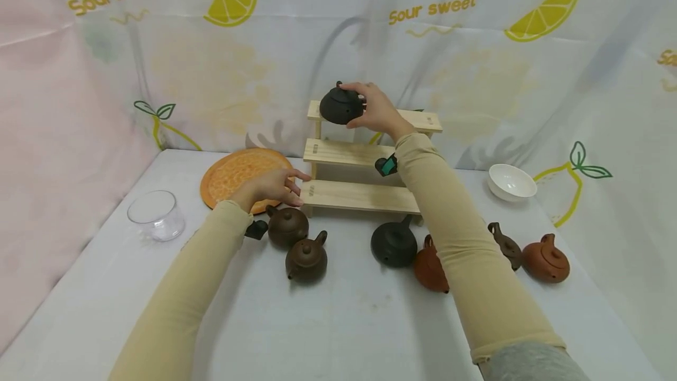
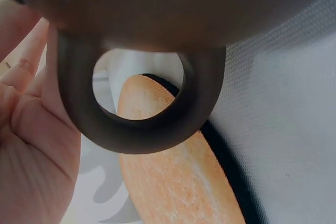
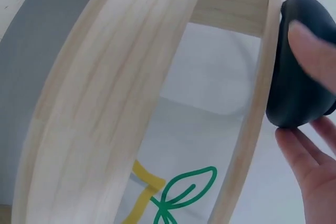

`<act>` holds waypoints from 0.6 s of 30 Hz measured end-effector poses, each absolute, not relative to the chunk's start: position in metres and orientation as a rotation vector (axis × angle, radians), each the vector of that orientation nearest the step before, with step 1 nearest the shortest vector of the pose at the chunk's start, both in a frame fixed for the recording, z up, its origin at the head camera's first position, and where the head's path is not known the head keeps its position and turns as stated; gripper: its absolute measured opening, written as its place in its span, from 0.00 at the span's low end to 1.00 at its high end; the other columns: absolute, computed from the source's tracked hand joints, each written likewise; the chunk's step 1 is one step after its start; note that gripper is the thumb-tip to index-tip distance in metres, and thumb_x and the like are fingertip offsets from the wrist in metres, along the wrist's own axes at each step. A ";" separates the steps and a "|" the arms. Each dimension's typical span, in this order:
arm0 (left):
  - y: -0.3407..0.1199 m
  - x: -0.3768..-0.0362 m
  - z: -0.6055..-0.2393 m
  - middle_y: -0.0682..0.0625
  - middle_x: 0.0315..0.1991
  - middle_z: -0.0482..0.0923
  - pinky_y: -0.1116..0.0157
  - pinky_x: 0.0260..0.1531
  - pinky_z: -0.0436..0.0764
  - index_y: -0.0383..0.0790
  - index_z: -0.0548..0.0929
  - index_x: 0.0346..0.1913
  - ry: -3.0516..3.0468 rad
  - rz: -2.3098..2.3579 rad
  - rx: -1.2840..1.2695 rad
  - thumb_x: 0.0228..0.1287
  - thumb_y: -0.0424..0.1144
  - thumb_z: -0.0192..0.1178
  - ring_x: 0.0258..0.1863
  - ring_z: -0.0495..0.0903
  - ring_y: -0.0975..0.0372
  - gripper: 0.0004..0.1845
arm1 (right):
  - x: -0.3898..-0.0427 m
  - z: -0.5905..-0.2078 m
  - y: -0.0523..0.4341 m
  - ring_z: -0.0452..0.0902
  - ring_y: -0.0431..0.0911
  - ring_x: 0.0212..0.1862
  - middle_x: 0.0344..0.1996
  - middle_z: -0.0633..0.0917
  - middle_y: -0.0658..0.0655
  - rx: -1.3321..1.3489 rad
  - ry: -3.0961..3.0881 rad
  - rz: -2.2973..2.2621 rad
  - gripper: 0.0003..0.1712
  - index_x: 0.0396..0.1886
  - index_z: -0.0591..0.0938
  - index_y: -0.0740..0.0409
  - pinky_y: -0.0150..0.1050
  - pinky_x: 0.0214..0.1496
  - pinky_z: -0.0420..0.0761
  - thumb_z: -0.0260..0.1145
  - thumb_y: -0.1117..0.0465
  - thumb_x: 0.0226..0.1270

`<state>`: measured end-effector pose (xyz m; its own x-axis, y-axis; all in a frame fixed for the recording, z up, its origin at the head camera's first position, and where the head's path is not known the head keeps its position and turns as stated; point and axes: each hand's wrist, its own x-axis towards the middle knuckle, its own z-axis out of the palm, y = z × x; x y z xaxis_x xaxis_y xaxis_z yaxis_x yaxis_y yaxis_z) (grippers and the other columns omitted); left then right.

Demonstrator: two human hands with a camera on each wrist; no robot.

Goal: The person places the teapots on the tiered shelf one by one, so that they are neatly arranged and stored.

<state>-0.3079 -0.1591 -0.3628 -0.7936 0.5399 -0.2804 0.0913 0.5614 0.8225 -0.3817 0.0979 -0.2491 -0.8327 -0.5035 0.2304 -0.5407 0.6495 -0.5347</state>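
My right hand (image 1: pixel 366 103) grips a black teapot (image 1: pixel 340 106) at the left end of the top step of a three-step wooden shelf (image 1: pixel 359 196). In the right wrist view the black teapot (image 3: pixel 296 72) sits against the shelf's top board (image 3: pixel 247 129), with my fingers (image 3: pixel 315 51) curled over it. My left hand (image 1: pixel 279 184) lies flat with straight fingers by the bottom step's left end and holds nothing. Just below it stand two brown teapots (image 1: pixel 287 225) (image 1: pixel 307 259). In the left wrist view a brown teapot's ring handle (image 2: pixel 136 129) fills the frame beside my palm (image 2: pixel 31 150).
An orange plate (image 1: pixel 233 172) lies left of the shelf, and a clear glass cup (image 1: pixel 156 214) sits further left. In front of the shelf stand a black teapot (image 1: pixel 394 244), a red-brown teapot (image 1: pixel 429 266), a small brown one (image 1: pixel 506 246) and an orange one (image 1: pixel 546 259). A white bowl (image 1: pixel 511 181) sits at right.
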 end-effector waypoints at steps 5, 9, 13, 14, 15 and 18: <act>-0.161 -0.307 -0.362 0.34 0.50 0.72 0.66 0.36 0.76 0.35 0.63 0.67 2.284 1.162 0.514 0.56 0.32 0.66 0.42 0.76 0.55 0.36 | -0.380 -0.250 0.094 0.67 0.57 0.59 0.60 0.66 0.63 0.827 -2.782 0.886 0.46 0.68 0.66 0.50 0.45 0.57 0.70 0.75 0.65 0.49; -0.161 -0.307 -0.362 0.34 0.50 0.72 0.66 0.36 0.76 0.35 0.64 0.66 2.289 1.166 0.517 0.56 0.32 0.66 0.42 0.76 0.55 0.35 | -0.380 -0.252 0.090 0.65 0.56 0.58 0.60 0.66 0.63 0.791 -2.778 0.855 0.47 0.69 0.64 0.49 0.49 0.58 0.67 0.75 0.64 0.50; -0.159 -0.305 -0.360 0.36 0.48 0.73 0.66 0.36 0.76 0.36 0.64 0.66 2.287 1.180 0.496 0.55 0.30 0.66 0.39 0.76 0.57 0.36 | -0.380 -0.254 0.089 0.64 0.56 0.60 0.61 0.65 0.63 0.766 -2.773 0.888 0.47 0.70 0.62 0.49 0.47 0.58 0.67 0.74 0.65 0.51; -0.158 -0.305 -0.360 0.36 0.48 0.73 0.66 0.35 0.76 0.37 0.64 0.67 2.289 1.181 0.485 0.55 0.30 0.66 0.38 0.76 0.58 0.36 | -0.378 -0.254 0.090 0.64 0.56 0.60 0.61 0.65 0.63 0.761 -2.767 0.914 0.47 0.70 0.62 0.50 0.46 0.58 0.67 0.74 0.65 0.51; -0.158 -0.304 -0.359 0.37 0.47 0.73 0.66 0.35 0.76 0.37 0.64 0.67 2.289 1.182 0.471 0.55 0.30 0.67 0.37 0.76 0.58 0.36 | -0.376 -0.255 0.091 0.64 0.57 0.61 0.61 0.64 0.64 0.756 -2.756 0.946 0.46 0.70 0.62 0.51 0.46 0.59 0.67 0.74 0.66 0.51; -0.157 -0.301 -0.358 0.38 0.46 0.73 0.66 0.35 0.75 0.39 0.64 0.67 2.300 1.176 0.426 0.54 0.31 0.67 0.35 0.75 0.59 0.37 | -0.369 -0.257 0.095 0.64 0.59 0.61 0.62 0.63 0.65 0.748 -2.702 1.053 0.45 0.68 0.64 0.53 0.45 0.58 0.69 0.73 0.67 0.51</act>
